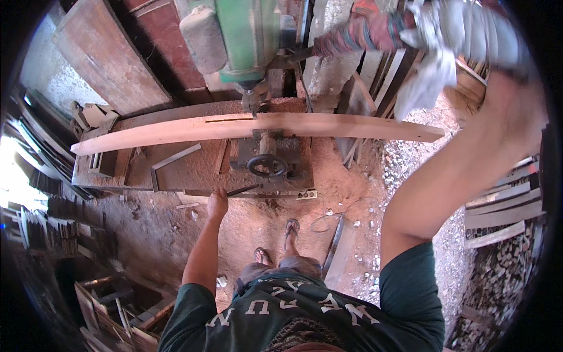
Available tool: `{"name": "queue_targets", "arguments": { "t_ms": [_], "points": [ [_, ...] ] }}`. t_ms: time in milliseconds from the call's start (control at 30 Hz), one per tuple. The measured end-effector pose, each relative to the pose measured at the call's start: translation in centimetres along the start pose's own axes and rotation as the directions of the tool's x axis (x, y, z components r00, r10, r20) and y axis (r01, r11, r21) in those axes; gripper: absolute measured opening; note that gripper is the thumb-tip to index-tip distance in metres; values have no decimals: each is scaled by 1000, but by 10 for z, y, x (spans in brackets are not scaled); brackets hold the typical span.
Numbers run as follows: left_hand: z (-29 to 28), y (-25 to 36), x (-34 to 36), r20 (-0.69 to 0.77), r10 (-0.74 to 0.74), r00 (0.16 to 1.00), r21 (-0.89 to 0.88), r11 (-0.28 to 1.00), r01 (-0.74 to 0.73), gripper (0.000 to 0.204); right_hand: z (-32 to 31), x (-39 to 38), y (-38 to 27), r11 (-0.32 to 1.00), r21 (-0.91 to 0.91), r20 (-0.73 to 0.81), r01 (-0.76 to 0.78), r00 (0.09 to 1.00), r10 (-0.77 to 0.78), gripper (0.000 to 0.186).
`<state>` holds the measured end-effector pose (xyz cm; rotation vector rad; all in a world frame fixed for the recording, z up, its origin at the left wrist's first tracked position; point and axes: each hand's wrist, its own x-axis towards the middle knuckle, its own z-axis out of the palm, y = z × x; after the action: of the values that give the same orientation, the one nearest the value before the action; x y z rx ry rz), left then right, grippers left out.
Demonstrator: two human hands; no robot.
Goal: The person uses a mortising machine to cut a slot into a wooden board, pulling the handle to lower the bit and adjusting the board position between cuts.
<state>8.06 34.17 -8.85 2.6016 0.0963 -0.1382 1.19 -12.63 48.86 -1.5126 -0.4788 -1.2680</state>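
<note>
My left hand (218, 203) is closed around the end of a dark metal lever (244, 189) at the front edge of the machine table. Up at the right, my raised right hand (516, 97) is at the end of a long cloth-wrapped lever (375, 32), closed on it; motion blurs its fingers. White cloth hangs from that lever. It joins the green machine head (249, 41), whose chisel bit (253, 105) meets a long curved wooden board (346, 125). A narrow slot shows in the board left of the bit. A clamp with a black handwheel (267, 166) stands against the board's near side.
A metal square (173, 158) lies on the sawdust-covered table (132, 176). Wide planks (105, 56) lean behind it. A power strip (306, 194) sits at the table's front edge, and its cord lies on the floor. Stacked wood (504, 205) stands at right, a wooden crate (126, 305) at lower left.
</note>
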Motion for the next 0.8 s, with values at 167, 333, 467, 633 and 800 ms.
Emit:
{"name": "queue_targets", "arguments": {
  "t_ms": [167,333,467,633,800],
  "points": [
    [-16,8,-5,24,-44,999,-25,999,44,47,-22,-111,-42,906,412,375,-93,924,-76,59],
    [-5,-7,2,49,-14,999,-32,999,15,44,-25,-50,-80,887,-200,733,-417,537,417,62],
    [2,-7,0,5,-24,1000,-80,997,24,44,52,-32,-104,628,-778,572,-2,409,711,60],
    [1,6,-1,59,6,998,-132,991,2,44,59,-71,-117,613,-771,613,176,467,637,95],
    [-15,-1,-11,0,-10,1000,-125,992,10,42,42,-192,-91,416,-856,237,-308,482,844,120]
  ]
}}
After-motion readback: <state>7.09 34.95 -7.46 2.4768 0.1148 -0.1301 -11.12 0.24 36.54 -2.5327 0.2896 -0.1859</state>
